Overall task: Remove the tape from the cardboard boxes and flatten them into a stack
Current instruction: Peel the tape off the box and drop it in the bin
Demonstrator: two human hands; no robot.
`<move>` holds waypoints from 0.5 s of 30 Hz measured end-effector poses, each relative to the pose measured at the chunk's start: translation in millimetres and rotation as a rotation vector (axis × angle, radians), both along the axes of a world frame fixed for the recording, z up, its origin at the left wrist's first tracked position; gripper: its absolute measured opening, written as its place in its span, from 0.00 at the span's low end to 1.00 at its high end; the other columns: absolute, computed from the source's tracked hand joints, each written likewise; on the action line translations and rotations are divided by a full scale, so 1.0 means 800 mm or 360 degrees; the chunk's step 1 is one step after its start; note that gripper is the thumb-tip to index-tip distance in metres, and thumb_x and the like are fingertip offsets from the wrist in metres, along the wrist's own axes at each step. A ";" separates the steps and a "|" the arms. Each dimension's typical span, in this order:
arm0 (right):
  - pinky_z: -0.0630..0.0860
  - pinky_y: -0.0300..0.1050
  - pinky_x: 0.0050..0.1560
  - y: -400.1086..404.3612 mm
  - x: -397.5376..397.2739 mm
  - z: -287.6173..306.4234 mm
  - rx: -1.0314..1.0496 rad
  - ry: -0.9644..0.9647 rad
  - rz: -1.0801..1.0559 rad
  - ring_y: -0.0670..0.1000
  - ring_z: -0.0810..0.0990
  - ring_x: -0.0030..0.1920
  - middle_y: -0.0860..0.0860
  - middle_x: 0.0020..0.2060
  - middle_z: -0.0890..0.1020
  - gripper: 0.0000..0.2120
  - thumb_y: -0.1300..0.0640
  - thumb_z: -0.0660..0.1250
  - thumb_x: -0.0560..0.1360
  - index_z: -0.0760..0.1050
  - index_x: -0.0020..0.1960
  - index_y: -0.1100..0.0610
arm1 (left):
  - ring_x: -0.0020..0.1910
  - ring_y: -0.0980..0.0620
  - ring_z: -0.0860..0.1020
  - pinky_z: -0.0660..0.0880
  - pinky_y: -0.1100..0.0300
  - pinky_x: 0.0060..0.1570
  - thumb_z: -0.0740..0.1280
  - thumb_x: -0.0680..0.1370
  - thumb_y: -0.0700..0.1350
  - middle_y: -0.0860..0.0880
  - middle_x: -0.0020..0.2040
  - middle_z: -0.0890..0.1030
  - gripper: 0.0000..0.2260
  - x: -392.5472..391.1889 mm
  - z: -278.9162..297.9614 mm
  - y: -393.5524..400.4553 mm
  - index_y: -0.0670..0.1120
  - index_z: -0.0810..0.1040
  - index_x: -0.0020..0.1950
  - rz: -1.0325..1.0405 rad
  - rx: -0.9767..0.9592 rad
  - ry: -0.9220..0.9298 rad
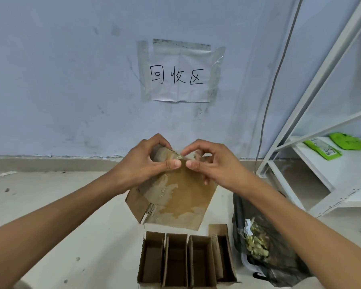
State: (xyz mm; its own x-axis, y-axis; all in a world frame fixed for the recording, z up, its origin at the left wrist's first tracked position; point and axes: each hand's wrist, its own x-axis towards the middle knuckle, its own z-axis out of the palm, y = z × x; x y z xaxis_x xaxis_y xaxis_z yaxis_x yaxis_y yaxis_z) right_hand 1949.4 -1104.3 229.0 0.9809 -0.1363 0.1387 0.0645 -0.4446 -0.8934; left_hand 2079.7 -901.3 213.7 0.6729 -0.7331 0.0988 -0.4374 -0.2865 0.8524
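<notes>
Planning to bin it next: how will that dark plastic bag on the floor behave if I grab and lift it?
The dark plastic bag looks thin and crumpled, so probably floppy. It seems only partly filled with scraps, so likely light. Its slumped, open top might spill.

A paper sign [180, 77] with three handwritten characters is hanging taped to the wall [61, 69], well above the fingers. A white metal rack [313, 113] is standing off to the right of the fingers, and green packets [323, 150] are lying on its shelf. A dark cable [277, 80] is running down the wall just beside the rack. Below and to the right of the fingers, a black bag [279, 265] is sitting open on the floor [61, 215], showing yellowish scraps [256, 243] inside.
</notes>
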 end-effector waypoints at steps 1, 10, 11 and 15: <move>0.80 0.48 0.32 0.003 0.002 -0.007 0.0012 -0.0058 -0.0042 0.53 0.78 0.33 0.53 0.40 0.76 0.04 0.56 0.75 0.79 0.84 0.53 0.51 | 0.51 0.51 0.81 0.83 0.48 0.51 0.74 0.63 0.74 0.49 0.54 0.80 0.30 -0.001 -0.003 -0.001 0.60 0.75 0.58 -0.0016 0.0035 0.0030; 0.79 0.43 0.33 -0.006 0.009 -0.020 0.0252 -0.0022 0.0126 0.49 0.77 0.39 0.51 0.43 0.78 0.02 0.57 0.73 0.80 0.82 0.49 0.55 | 0.52 0.61 0.78 0.76 0.58 0.51 0.76 0.70 0.67 0.55 0.57 0.77 0.26 0.000 -0.012 0.004 0.60 0.74 0.63 -0.0255 0.0146 0.0087; 0.81 0.43 0.34 -0.007 0.007 -0.021 0.0275 -0.0010 0.0166 0.48 0.78 0.40 0.51 0.43 0.78 0.03 0.57 0.73 0.80 0.81 0.49 0.56 | 0.52 0.59 0.79 0.78 0.57 0.51 0.76 0.72 0.66 0.54 0.55 0.79 0.24 0.000 -0.012 0.004 0.59 0.75 0.62 -0.0271 0.0135 0.0111; 0.83 0.44 0.39 -0.011 0.003 -0.021 0.0324 0.0083 0.0284 0.47 0.80 0.46 0.54 0.47 0.78 0.03 0.56 0.71 0.81 0.81 0.50 0.55 | 0.52 0.53 0.80 0.80 0.50 0.52 0.77 0.74 0.62 0.53 0.53 0.81 0.21 0.002 -0.008 0.007 0.55 0.76 0.61 -0.0325 0.0125 0.0085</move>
